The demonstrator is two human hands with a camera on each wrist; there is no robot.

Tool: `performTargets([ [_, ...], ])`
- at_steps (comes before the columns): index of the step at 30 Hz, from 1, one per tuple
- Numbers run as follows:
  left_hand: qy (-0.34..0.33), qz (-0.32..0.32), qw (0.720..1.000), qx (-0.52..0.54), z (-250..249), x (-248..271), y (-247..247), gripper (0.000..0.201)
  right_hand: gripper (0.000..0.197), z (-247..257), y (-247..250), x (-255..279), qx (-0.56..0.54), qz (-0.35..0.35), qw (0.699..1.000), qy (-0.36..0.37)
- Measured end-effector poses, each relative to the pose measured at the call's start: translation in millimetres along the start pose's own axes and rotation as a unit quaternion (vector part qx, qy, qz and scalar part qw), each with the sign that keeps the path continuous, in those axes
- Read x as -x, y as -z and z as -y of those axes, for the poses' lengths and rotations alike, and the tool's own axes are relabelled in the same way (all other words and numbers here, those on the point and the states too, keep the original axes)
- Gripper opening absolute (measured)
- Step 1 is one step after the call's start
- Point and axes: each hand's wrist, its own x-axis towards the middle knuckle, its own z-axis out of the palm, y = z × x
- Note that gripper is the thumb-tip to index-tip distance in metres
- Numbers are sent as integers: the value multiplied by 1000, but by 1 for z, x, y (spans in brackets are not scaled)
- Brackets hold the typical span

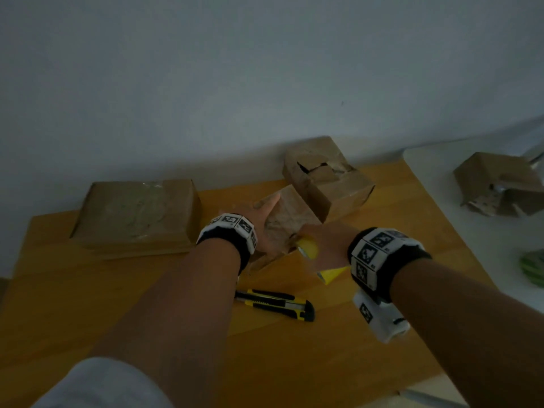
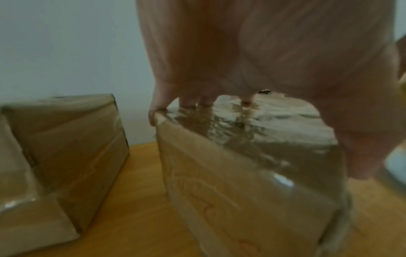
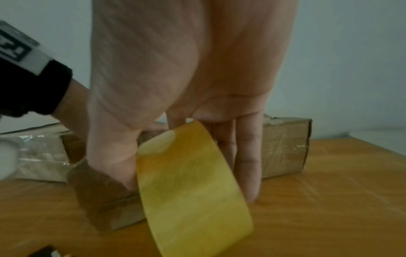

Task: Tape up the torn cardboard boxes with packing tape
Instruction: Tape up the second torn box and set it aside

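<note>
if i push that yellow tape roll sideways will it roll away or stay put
The tape roll is round, so on the smooth wooden table it would probably roll if set on edge. Laid flat it likely stays. It looks stiff and light.

A dim, plain room, likely a home or small office corner used for packing. A bare pale wall (image 1: 265,69) backs a wooden tabletop (image 1: 294,363), with a white surface (image 1: 471,245) alongside. Worn cardboard boxes (image 1: 326,178) sit about, and a yellow-and-black utility knife (image 1: 276,304) lies on the wood.
</note>
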Motion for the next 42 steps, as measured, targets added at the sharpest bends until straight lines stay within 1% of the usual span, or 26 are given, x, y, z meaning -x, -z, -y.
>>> performTargets([
  [3,-6,15,1000,-16,-4,3,3,132,83,-6,-13,-3,-74,5,997,6],
  [6,-5,12,1000,-20,-6,6,3,126,83,-10,-18,-2,-153,-7,988,12],
  [8,-8,18,1000,-23,-6,6,4,121,83,-11,-17,1,-144,-23,989,21],
  [10,-20,14,999,-47,-6,4,5,112,76,-11,-14,4,-124,-49,991,29],
  [11,-28,-4,998,-60,-6,2,6,105,66,-12,-11,6,-122,-77,989,29],
  [13,-73,-46,992,-91,-6,-5,7,86,43,-11,-5,7,-103,-148,983,35],
  [14,-99,-58,988,-102,-5,-8,8,77,38,-12,-1,5,-84,-180,980,32],
  [15,-110,-59,986,-107,-4,-7,11,70,36,-13,3,3,-63,-209,975,24],
  [17,-108,-91,986,-89,0,-4,14,59,31,-14,7,-3,-38,-252,967,29],
  [19,-84,-158,983,-41,6,1,13,48,26,-10,11,-13,-22,-273,959,70],
  [21,-52,-234,971,-9,12,8,11,30,29,-5,11,-29,6,-267,958,103],
  [22,-42,-258,965,11,16,10,9,20,31,-2,10,-37,12,-259,960,107],
  [23,-31,-261,964,48,20,10,7,14,35,1,9,-43,17,-242,965,100],
  [25,-15,-230,960,158,27,13,5,9,46,6,5,-53,64,-196,974,98],
  [26,-2,-200,958,206,29,14,5,13,49,7,2,-57,108,-181,972,102],
  [27,13,-159,954,256,28,16,5,20,51,7,1,-60,113,-168,975,96],
  [28,30,-102,944,312,24,18,5,26,52,7,1,-62,134,-162,974,87],
  [30,72,36,911,405,9,22,5,38,53,7,6,-65,102,-158,981,49],
  [31,83,75,897,429,2,24,5,43,54,8,7,-66,83,-155,984,43],
  [32,83,76,894,433,-2,24,3,41,55,8,8,-68,81,-150,984,46],
  [34,84,40,896,435,-4,22,-2,37,55,7,9,-70,72,-144,986,45],
  [37,84,48,871,481,1,19,-6,34,49,5,12,-72,52,-146,987,31],
  [38,87,55,872,479,2,21,-6,35,48,5,13,-72,61,-139,988,28],
  [39,74,58,882,462,4,20,-7,36,47,6,14,-71,78,-131,988,29],
  [40,59,57,899,431,6,21,-9,37,46,7,15,-70,89,-128,987,33],
  [42,46,23,923,382,10,25,-15,32,43,12,18,-66,93,-134,986,31],
])
